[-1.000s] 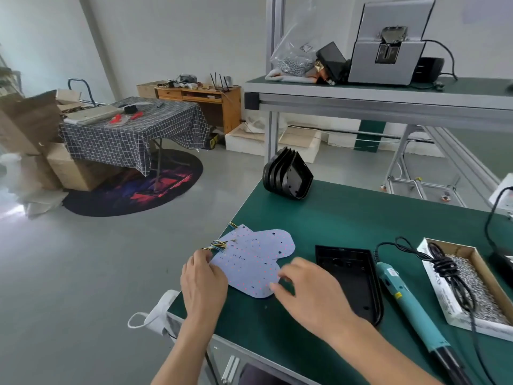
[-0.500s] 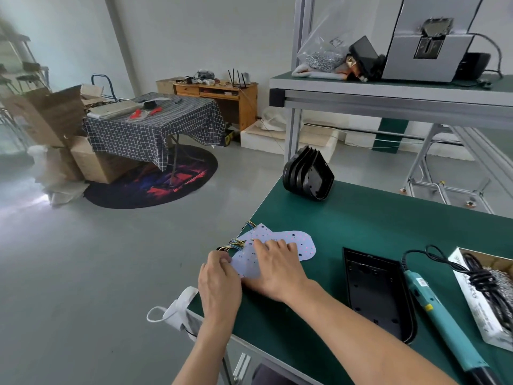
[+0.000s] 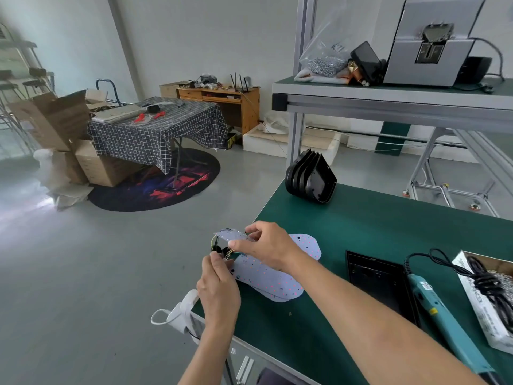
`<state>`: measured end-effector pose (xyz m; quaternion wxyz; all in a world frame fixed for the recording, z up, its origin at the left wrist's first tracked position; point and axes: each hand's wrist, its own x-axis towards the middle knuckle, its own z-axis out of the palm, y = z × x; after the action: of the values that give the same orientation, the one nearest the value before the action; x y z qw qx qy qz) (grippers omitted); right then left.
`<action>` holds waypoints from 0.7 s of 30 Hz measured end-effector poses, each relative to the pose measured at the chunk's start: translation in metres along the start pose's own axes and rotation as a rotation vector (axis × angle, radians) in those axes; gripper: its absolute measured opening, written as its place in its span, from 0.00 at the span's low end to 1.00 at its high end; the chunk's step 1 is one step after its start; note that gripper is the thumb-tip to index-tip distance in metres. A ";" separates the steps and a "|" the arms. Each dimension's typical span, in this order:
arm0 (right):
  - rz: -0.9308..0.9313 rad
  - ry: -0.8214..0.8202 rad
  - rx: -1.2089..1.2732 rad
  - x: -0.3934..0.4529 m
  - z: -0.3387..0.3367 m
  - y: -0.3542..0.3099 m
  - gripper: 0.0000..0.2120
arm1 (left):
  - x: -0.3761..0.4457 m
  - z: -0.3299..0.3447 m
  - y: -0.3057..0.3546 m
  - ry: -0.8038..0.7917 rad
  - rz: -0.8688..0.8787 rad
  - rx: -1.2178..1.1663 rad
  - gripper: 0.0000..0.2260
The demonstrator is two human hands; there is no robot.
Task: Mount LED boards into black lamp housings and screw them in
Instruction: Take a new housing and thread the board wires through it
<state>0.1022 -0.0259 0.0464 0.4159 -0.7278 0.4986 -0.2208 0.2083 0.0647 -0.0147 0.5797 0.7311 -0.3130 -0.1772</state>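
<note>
- Soft, even daylight, bright all over.
- Glare washes the floor [image 3: 25,209] at far left.
- Wide-angle bending at the edges.
- Left edge smeared, hazy.

Plain white walls [image 3: 194,29] enclose a glossy grey floor [image 3: 83,287]. A folding table under a dark checked cloth [image 3: 155,132] stands on a round dark rug [image 3: 166,187], beside brown cardboard boxes [image 3: 69,140]. A wooden desk [image 3: 222,101] stands against the far wall.
</note>
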 end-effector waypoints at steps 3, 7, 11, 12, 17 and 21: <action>-0.027 -0.014 0.120 0.009 0.001 -0.016 0.40 | 0.003 0.000 -0.003 -0.024 -0.066 0.002 0.05; -0.087 -0.048 0.231 0.016 0.001 -0.036 0.31 | 0.017 -0.013 -0.005 0.080 -0.173 -0.110 0.15; -0.152 -0.072 0.311 0.004 -0.008 -0.048 0.28 | 0.038 -0.020 0.006 0.138 -0.172 -0.105 0.31; -0.171 -0.069 0.346 -0.002 -0.013 -0.052 0.27 | 0.043 -0.022 0.008 0.144 -0.163 -0.081 0.34; -0.318 -0.038 0.503 -0.048 -0.053 -0.082 0.23 | 0.073 -0.038 0.002 0.096 -0.179 0.115 0.23; -0.470 0.037 0.664 -0.081 -0.097 -0.101 0.24 | 0.079 -0.049 -0.009 0.124 -0.140 0.162 0.14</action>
<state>0.0525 0.0260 0.1915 0.5575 -0.6439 0.2278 -0.4720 0.2992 0.0498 -0.0018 0.5231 0.8053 -0.2379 -0.1456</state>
